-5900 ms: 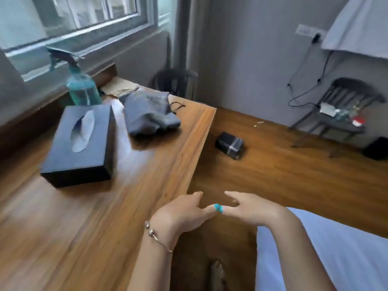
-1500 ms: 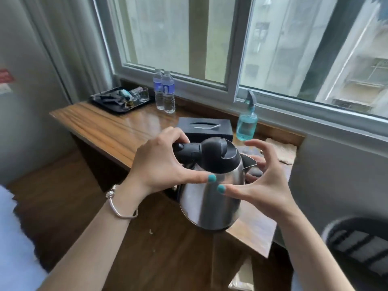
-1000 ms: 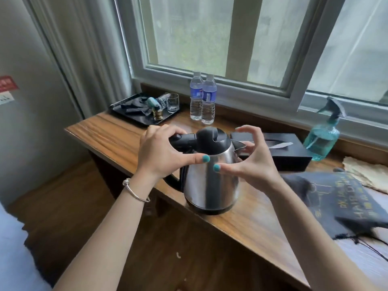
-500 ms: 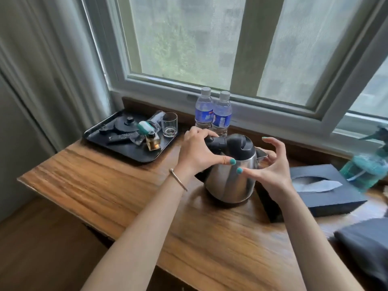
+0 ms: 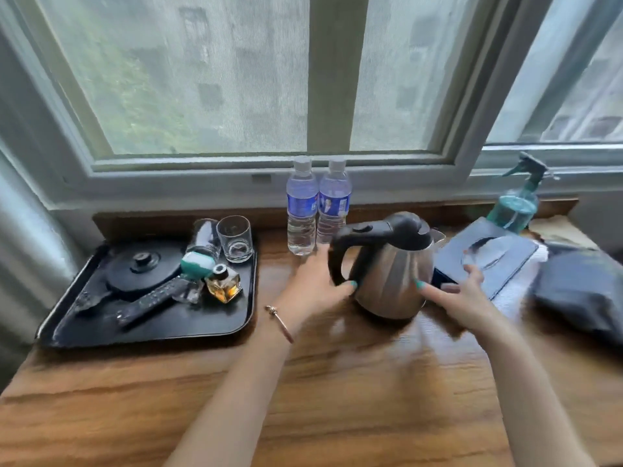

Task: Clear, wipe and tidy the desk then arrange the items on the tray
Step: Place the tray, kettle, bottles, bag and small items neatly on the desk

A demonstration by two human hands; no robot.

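Observation:
A steel kettle [image 5: 391,271] with a black lid and handle stands upright on the wooden desk [image 5: 337,392], right of the black tray [image 5: 158,326]. My left hand [image 5: 312,286] lies beside the handle with relaxed fingers, its thumb tip touching the kettle's lower side. My right hand [image 5: 463,298] is spread on the other side, index fingertip against the kettle body. On the tray lie the round kettle base [image 5: 141,267], a remote [image 5: 151,301], a perfume bottle [image 5: 224,284], a teal item [image 5: 197,264] and two glasses [image 5: 235,239].
Two water bottles [image 5: 301,207] stand at the windowsill just behind the kettle. A dark tissue box [image 5: 485,254] sits close to the kettle's right, with a teal spray bottle [image 5: 515,203] behind it and a dark fabric pouch [image 5: 580,288] at the far right.
The kettle came along the desk in both hands and now stands beside the tray. My hands have slid from its handle and lid down to its sides and loosened.

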